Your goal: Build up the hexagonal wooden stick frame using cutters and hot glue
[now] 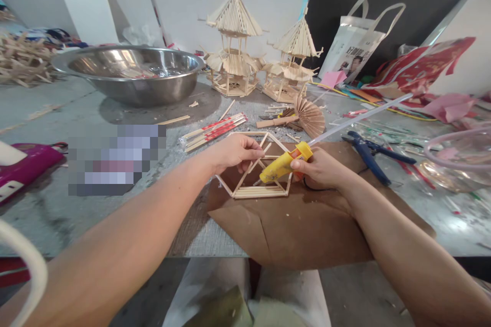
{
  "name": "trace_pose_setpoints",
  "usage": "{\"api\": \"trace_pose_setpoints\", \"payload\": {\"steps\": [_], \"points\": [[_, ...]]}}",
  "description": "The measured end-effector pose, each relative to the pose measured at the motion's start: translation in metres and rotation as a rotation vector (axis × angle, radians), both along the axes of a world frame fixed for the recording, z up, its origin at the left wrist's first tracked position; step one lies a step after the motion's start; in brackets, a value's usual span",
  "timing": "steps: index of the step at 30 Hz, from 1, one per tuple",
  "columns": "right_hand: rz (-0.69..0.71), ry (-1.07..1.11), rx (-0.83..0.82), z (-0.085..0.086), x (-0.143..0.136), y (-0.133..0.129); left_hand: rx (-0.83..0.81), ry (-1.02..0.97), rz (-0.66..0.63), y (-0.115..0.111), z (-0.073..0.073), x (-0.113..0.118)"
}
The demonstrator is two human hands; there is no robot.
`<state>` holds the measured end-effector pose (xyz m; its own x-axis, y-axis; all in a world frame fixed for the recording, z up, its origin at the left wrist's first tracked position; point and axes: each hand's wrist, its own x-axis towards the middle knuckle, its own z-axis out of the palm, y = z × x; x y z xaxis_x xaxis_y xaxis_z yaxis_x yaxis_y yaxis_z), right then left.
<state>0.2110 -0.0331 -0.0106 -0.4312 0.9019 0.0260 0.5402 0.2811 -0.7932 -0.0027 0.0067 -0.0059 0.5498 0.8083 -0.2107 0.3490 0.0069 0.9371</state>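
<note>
My right hand (320,166) is wrapped round a yellow hot glue gun (278,166), its nozzle tilted down and left. A long translucent glue stick (360,118) juts out of the gun's back end. Under the nozzle lies a flat hexagonal frame of thin wooden sticks (261,192), with sticks crossing its middle. At the frame's left side, my left hand (241,150) pinches a thin wooden stick (251,166) between thumb and fingers. Whether that stick is fixed to the frame I cannot tell. Brown paper (307,230) lies beneath the frame.
Two stick pagodas (233,69) stand at the back, beside a steel basin (146,84). Packed chopsticks (215,130) and a folded fan (309,117) lie beyond the frame. Blue-handled pliers (372,156) rest on the right, a purple tool (28,166) on the left.
</note>
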Motion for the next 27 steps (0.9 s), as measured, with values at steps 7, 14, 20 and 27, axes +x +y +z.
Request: {"api": "trace_pose_setpoints", "payload": {"steps": [7, 14, 20, 27], "points": [[-0.01, 0.006, -0.041, -0.0017, -0.0003, 0.0005, -0.008, 0.015, 0.009, -0.0004, -0.0024, 0.0008], [-0.012, -0.004, -0.048, -0.0025, 0.0008, 0.0011, -0.052, 0.003, 0.024, -0.0027, -0.0008, 0.0031], [0.0, -0.003, -0.033, -0.0012, 0.0016, 0.0011, -0.035, 0.03, -0.012, -0.0008, -0.0033, 0.0021], [0.007, -0.017, -0.023, 0.0013, 0.0022, 0.0006, -0.038, 0.039, -0.011, -0.0013, -0.0034, 0.0026]]}}
